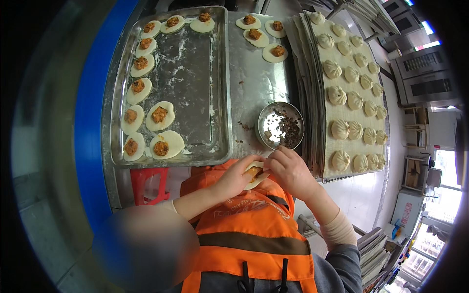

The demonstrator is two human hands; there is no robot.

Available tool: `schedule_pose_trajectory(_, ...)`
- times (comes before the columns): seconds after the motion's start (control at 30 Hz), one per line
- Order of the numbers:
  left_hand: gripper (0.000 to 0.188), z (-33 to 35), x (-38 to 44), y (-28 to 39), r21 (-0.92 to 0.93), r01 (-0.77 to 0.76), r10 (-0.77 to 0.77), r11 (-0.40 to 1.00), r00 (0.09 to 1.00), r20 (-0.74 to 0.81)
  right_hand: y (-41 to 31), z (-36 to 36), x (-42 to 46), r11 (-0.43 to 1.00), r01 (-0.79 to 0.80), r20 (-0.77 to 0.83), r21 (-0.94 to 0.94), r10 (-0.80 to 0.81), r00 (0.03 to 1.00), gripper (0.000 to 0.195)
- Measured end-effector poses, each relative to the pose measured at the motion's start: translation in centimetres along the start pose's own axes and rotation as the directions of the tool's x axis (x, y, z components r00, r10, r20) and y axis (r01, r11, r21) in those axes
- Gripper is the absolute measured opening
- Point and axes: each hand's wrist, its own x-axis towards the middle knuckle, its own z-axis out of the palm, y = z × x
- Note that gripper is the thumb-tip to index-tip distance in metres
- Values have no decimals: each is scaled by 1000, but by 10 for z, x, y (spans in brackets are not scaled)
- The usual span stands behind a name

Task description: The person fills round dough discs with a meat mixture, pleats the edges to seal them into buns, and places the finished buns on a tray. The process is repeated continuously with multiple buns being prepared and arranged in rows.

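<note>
My left hand [236, 175] cups a round dough wrapper [252, 185] with orange-brown filling [254, 173] in its middle. The fingers of my right hand [287, 170] pinch the wrapper's right edge. Both hands are in front of the orange apron [253, 234], just off the table's near edge. Beyond my right hand stands a round metal bowl [261, 137] with dark chopped filling [289, 128] inside. To the left, a metal tray [190, 91] dusted with flour carries several flat wrappers topped with filling, among them one wrapper [175, 141] near its front edge.
Several filled wrappers [274, 58] lie on the steel table [245, 88] behind the bowl. On the right, pleated buns [340, 129] sit in rows on a mat [329, 110] atop stacked boards [307, 91]. A red plastic stool [139, 183] stands below the tray.
</note>
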Motion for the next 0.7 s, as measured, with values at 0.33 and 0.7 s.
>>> schedule_pose_trajectory(0.33,39,-2,12,11,13,153,-152,988,969,193,-5,2,-5,984,22,5,176,-24,1000,23)
schedule_pose_trajectory(0.7,42,5,-4,15,-93,69,-59,993,993,102,-10,1,-6,938,-146,29,314,144,989,17)
